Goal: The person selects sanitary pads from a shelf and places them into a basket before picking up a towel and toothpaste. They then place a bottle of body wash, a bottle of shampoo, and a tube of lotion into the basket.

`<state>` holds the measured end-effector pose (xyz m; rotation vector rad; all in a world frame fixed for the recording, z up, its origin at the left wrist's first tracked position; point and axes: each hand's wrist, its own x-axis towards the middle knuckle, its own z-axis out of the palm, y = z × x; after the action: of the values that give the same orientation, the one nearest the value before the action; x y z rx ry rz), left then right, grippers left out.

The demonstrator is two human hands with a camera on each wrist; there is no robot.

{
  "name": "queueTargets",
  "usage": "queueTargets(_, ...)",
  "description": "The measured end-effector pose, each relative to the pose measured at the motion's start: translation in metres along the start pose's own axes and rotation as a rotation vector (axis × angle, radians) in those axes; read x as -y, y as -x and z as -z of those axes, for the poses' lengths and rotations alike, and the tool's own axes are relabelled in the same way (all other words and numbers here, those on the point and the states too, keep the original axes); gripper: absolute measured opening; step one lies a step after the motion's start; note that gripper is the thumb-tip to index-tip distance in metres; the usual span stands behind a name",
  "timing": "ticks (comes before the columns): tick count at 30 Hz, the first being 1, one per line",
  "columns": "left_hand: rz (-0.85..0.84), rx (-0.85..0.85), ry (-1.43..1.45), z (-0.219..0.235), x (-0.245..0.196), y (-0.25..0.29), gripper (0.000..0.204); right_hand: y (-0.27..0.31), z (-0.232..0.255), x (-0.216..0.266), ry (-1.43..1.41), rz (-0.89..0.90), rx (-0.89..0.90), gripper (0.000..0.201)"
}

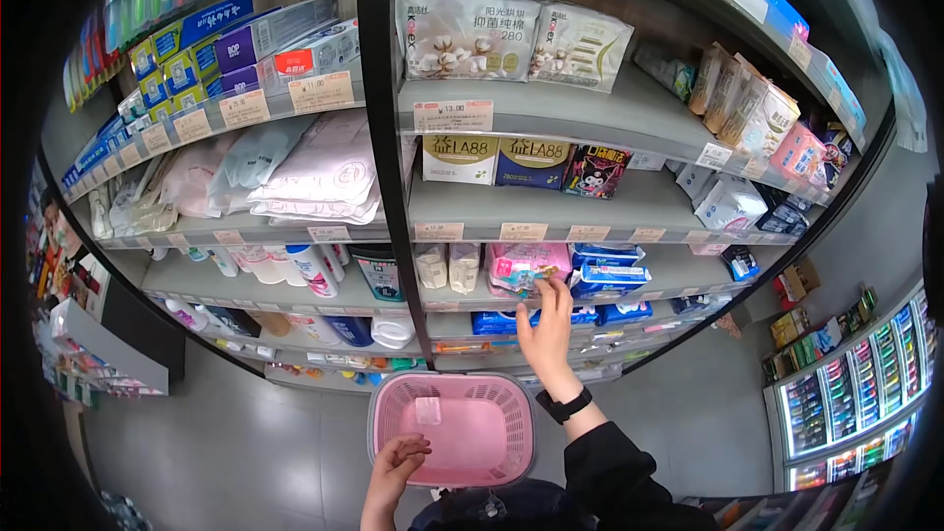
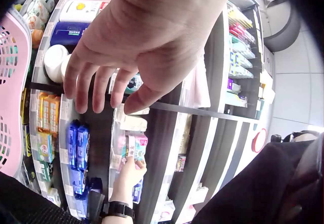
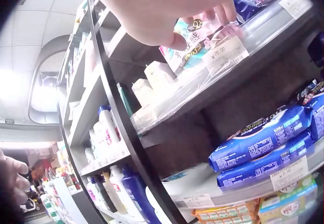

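My right hand (image 1: 549,339) reaches to a shelf and grips a pink package (image 1: 529,265) by its front edge. In the right wrist view, the fingers of this hand (image 3: 177,6) bend over the pink package (image 3: 195,39), with the thumb on its face. The left hand (image 1: 395,467), relaxed and empty, hovers at the lower left of a pink basket (image 1: 472,447); its fingers (image 2: 104,80) hang apart in the left wrist view. A small pale pink packet (image 1: 428,411) lies inside the basket.
Blue packs (image 1: 610,280) lie just right of the pink package, and pale packs (image 1: 464,267) stand to its left. A black upright post (image 1: 393,167) divides the shelving. Bottles (image 1: 313,270) fill the lower left shelf; a lit display (image 1: 855,393) stands far right.
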<state>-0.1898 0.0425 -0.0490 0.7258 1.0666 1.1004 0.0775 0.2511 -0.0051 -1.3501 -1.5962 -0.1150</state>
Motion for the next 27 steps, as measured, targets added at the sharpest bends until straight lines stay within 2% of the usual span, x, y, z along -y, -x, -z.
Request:
queueTargets(10,0.041,0.026,-0.036,0.019,0.007,-0.016,0.034,-0.003,0.008,-0.004,-0.023,0.079,0.178,0.043)
queueTargets(14,0.081,0.063,-0.129,0.042,0.025,-0.044,0.033,0.004,0.029,-0.002,-0.207,-0.011,0.24,0.041)
queueTargets(17,0.144,0.038,-0.26,0.068,0.054,-0.078,0.034,0.036,0.059,0.001,-0.153,-0.066,0.222,0.036)
queueTargets(19,0.196,0.025,-0.341,0.085,0.081,-0.102,0.035,0.071,0.084,0.001,-0.228,-0.251,0.344,0.03)
queueTargets(21,0.332,-0.056,-0.53,0.101,0.115,-0.127,0.039,0.119,0.107,-0.005,-0.36,-0.498,0.425,0.028)
queueTargets(22,0.334,-0.034,-0.538,0.108,0.131,-0.14,0.039,0.142,0.119,-0.003,-0.31,-0.503,0.423,0.027)
queueTargets(24,0.459,-0.05,-0.807,0.119,0.165,-0.164,0.052,0.184,0.149,0.006,-0.224,-0.665,0.469,0.025)
queueTargets(25,0.457,-0.025,-0.815,0.128,0.183,-0.176,0.052,0.208,0.161,0.008,-0.18,-0.719,0.468,0.024)
queueTargets(27,0.321,0.205,-1.083,0.147,0.219,-0.2,0.068,0.244,0.187,0.025,-0.149,-0.88,0.41,0.02)
